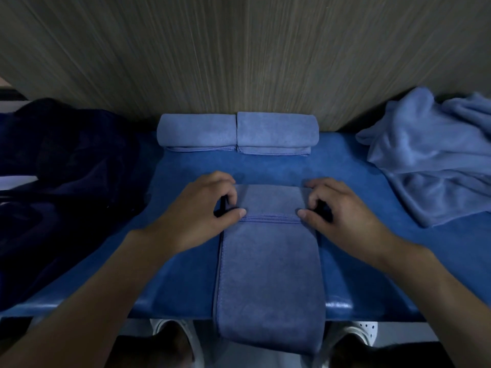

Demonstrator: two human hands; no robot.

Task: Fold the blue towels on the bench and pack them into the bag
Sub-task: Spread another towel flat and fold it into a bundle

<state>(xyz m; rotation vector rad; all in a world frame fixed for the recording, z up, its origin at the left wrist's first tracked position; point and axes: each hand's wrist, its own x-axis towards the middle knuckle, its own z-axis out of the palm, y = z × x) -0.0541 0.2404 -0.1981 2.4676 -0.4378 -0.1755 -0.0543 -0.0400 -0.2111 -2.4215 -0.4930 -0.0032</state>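
Left hand (202, 208) and right hand (342, 211) apparently pinch the towel (268, 261) at its folded end; fold evenly, keeping edges aligned.

Dim, cool light with a blue cast; shadows are soft, darkest in small pockets under the left grip (204, 208) and right grip (342, 208). The dark navy fabric bundle (66, 168) at 9 o'clock sinks to near black. A small glare streak marks the glossy blue padded desk (345, 274) at 5 o'clock. The long blue microfibre towel (268, 261) at centre is sharp. The streaked beige wood-grain wall panel (239, 49) at 12 o'clock smears, and the frame's edges bow outward.
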